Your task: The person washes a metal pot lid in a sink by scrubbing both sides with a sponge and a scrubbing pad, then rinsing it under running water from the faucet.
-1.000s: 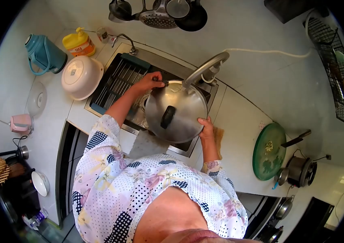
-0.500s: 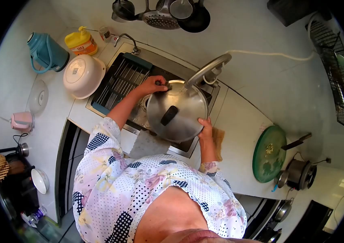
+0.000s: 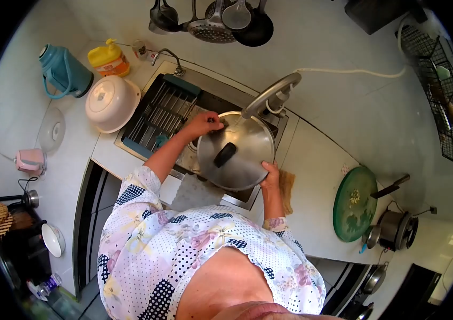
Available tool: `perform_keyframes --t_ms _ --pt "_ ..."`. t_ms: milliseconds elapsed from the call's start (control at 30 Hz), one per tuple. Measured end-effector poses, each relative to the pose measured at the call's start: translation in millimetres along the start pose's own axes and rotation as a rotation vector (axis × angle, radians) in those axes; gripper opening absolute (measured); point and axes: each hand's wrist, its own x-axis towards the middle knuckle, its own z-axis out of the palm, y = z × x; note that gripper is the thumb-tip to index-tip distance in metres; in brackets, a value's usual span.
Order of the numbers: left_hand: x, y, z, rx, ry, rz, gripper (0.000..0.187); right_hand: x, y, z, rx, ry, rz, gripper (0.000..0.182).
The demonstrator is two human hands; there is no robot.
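Observation:
A round steel pot lid (image 3: pixel 247 152) with a black handle (image 3: pixel 225 154) is held tilted over the sink (image 3: pixel 250 200), under the curved faucet (image 3: pixel 271 95). My right hand (image 3: pixel 270 175) grips its lower right rim, thumb on top. At the upper left rim, my left hand (image 3: pixel 205 124) is closed, its fingertips pressing a small dark scouring pad, mostly hidden, onto the lid. Left of the lid, a dish rack (image 3: pixel 154 114) with metal bars spans the other part of the sink.
A pink basin (image 3: pixel 110 104), yellow pump bottle (image 3: pixel 109 60) and blue thermos (image 3: pixel 63 71) stand at the left. Right of the sink lies a brown cloth (image 3: pixel 286 192). Further right are a green cutting board (image 3: pixel 355 213) with chopped bits and a knife (image 3: pixel 391 185).
My left hand has slid slightly down along the lid's upper left edge. The lid, still in my right hand, sits a little lower, and the whole view has shifted slightly.

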Motion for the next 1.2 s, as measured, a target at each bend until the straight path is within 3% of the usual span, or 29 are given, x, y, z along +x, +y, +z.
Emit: perform_keyframes --t_ms 233,333,433,533,733,867,933,1033,1200 --pt "2.0 -19.1 -9.6 -0.270 0.116 -0.090 0.015 -1.3 5.6 -6.7 -0.042 0.023 -0.001 0.050" --pt "-10.2 -3.1 -11.6 -0.252 -0.056 -0.147 0.019 -7.4 3.7 -7.9 0.046 0.029 -0.020 0.046" --pt "-11.4 0.8 -11.0 -0.294 -0.104 -0.169 0.021 -11.4 -4.4 4.6 0.070 0.027 -0.023 0.045" --pt "-9.5 8.1 -5.8 -0.402 0.073 -0.180 0.024 -9.3 -2.3 -0.7 0.015 0.038 0.000 0.049" --pt "-12.3 11.0 -13.6 -0.176 -0.079 -0.244 0.027 -12.8 -10.6 6.3 -0.050 -0.023 0.014 0.048" --pt "-9.2 -17.5 -12.0 -0.397 -0.015 -0.282 0.026 -11.5 -9.9 6.2 -0.059 -0.016 0.028 0.049" --pt "-18.3 -1.0 -9.8 -0.529 -0.011 -0.325 0.021 -11.9 -8.1 3.7 -0.045 -0.005 0.026 0.049" --pt "-22.1 6.4 -6.2 -0.555 0.003 -0.292 0.015 -14.5 -6.8 5.9 0.002 0.038 0.006 0.049" --pt "-25.9 19.8 2.8 -0.326 0.028 -0.187 0.012 -11.0 -5.8 -1.1 0.070 0.034 0.006 0.050"
